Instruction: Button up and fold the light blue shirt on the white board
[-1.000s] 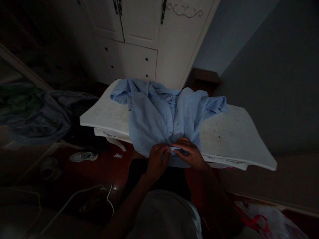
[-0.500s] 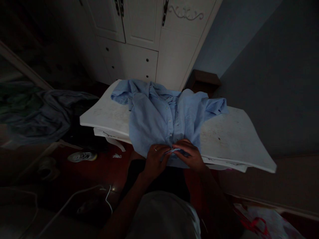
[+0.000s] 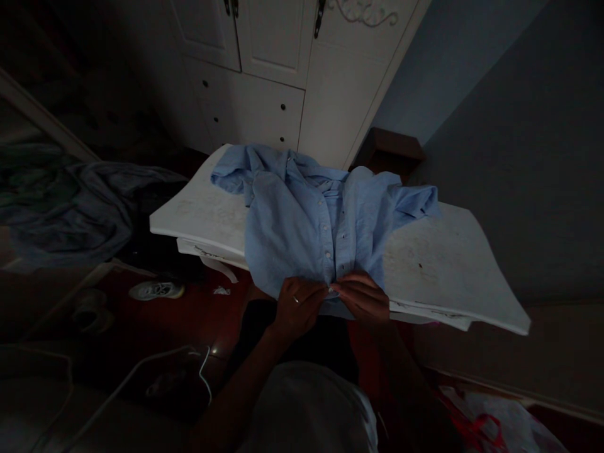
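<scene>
A light blue short-sleeved button-up shirt (image 3: 287,226) lies front up across a white table (image 3: 202,207), its collar at the far side and its hem hanging over the near edge. The two front edges lie side by side, partly apart, with buttons down the left one. At the lower placket, my left hand (image 3: 297,305) pinches the cloth; a ring is on one finger. Close beside it, my right hand (image 3: 365,299) pinches the other front edge. Fingertips of both hands nearly meet around a small pale spot, perhaps a button, mostly covered by the fingers.
White cabinets (image 3: 264,113) with drawers stand behind the table. A brown box-like piece (image 3: 396,145) sits at the back right. Piled clothes (image 3: 94,207), a shoe (image 3: 156,290) and a white cable (image 3: 141,365) are at left. A plastic bag (image 3: 500,415) lies lower right.
Both hands stay at the lower placket, with the fingertips closer together. The folded-up cloth edge between them now lies lower and shows less. The view has shifted slightly.
</scene>
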Motion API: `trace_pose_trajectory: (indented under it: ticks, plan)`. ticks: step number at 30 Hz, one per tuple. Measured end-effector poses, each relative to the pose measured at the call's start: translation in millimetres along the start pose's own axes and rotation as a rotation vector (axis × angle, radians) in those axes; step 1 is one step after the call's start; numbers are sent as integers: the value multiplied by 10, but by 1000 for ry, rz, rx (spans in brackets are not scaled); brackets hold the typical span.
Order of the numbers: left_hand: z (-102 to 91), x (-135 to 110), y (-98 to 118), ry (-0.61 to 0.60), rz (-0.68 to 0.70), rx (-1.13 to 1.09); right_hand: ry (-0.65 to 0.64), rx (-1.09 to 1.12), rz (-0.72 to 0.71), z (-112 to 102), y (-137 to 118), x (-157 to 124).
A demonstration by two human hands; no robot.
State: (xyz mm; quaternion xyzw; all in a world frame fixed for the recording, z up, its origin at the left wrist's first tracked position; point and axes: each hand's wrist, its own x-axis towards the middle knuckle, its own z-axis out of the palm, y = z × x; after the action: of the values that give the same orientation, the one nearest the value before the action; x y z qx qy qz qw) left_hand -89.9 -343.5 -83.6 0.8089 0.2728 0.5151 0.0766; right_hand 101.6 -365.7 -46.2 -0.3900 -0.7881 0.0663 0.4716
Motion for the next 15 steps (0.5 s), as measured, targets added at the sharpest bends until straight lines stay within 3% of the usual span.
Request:
trace_pose_trajectory:
  ticks: [6, 15]
  plan:
    - [30, -4, 15, 19, 1, -16, 2, -20, -45, -26, 1, 33]
    - [72, 23, 62, 30, -74, -56, 5, 147, 93, 30, 75, -19]
